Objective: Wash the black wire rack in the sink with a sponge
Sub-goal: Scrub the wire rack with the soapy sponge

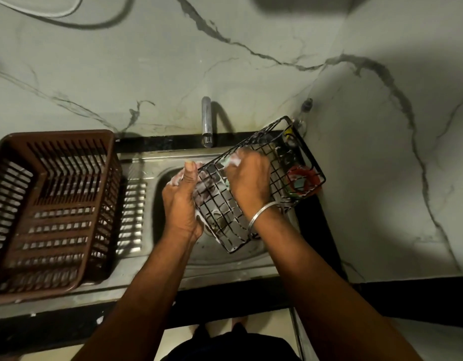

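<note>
Soapy black wire rack (254, 183) held tilted over the steel sink (225, 256)
Grid of thin wires, long axis running near-left to far-right; left hand (182, 201) grips its left edge, right hand (247, 178) clenches a foamy sponge (231, 161) against the grid

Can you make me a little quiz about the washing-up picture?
1. True or false: the brown basket sits inside the sink bowl.
2. Which hand scrubs the black wire rack with the sponge? A left hand, B right hand.
3. Fill in: the tap has ___ water running from it.

Key: 1 false, it stands on the draining board beside the bowl. 2 B; the left hand holds the rack's edge. 3 no.
</note>
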